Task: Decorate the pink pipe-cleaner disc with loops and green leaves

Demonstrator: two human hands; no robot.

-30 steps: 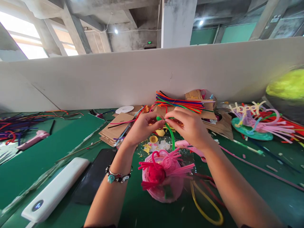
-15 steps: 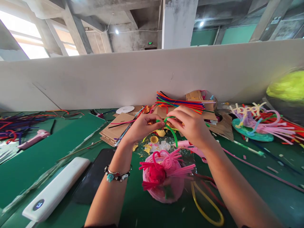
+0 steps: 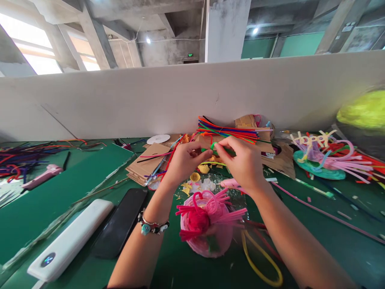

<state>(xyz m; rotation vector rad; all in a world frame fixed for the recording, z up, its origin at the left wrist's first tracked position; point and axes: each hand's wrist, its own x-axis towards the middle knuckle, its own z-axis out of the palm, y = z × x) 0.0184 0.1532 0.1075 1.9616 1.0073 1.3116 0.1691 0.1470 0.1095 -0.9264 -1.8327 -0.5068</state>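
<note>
Between both hands, above the middle of the table, is a green pipe cleaner bent into a small shape. My left hand pinches its left side with thumb and fingers. From the right, my right hand pinches the same piece near its top. Below the hands, a round pink woven piece lies on the green table, bearing a dark pink coil and bundles of pink stems. A pink glue gun lies partly behind my right hand.
A white power bank and black phone lie left. Cardboard and a bundle of coloured pipe cleaners are behind the hands. A teal disc with pink stems sits right; a yellow loop lies front right.
The green pipe cleaner's hanging end no longer shows below the hands, and the piece looks more compact. My left wrist has shifted slightly right, uncovering more of the phone.
</note>
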